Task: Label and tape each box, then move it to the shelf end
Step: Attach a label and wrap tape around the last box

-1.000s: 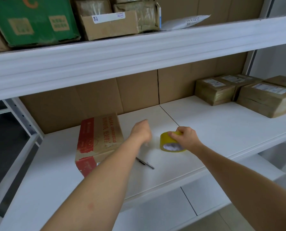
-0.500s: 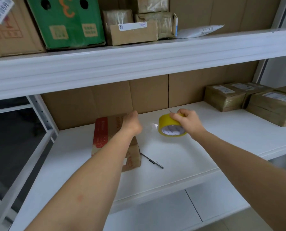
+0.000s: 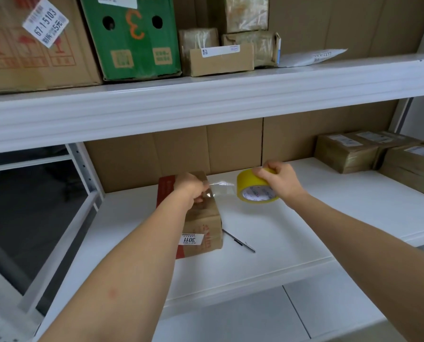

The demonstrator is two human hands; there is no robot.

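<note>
Head view: tape [image 3: 222, 188] between both hands.

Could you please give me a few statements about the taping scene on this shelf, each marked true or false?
1. The right hand grips the yellow tape roll. True.
2. The left hand pinches the clear tape end over the box. True.
3. The pen lies on top of the box. False: it lies on the shelf, to the right of the box.
4. The box has no label. False: a white label reading 3011 is on it.
5. The tape roll rests flat on the shelf. False: it is held above it.
</note>
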